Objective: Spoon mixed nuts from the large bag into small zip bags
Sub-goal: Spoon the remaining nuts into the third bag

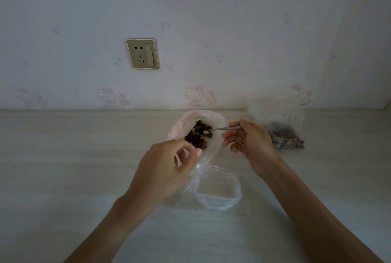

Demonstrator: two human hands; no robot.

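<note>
In the head view the left hand pinches the rim of the large bag open at mid-worktop, while the right hand grips a spoon dipped in its nuts. An empty zip bag lies just nearer than the large bag; probably best to lift the spoon level and keep loads modest.

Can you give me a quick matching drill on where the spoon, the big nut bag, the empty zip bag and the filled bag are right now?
Things:
1. spoon
2. large bag
3. empty zip bag
4. filled bag

Places or states:
A. lies on the table near the person, holds nothing
B. held open at its rim by the left hand
C. far right, by the wall
D. gripped by the right hand, bowl in the nuts

Pairs: 1-D, 2-B, 3-A, 4-C
</note>
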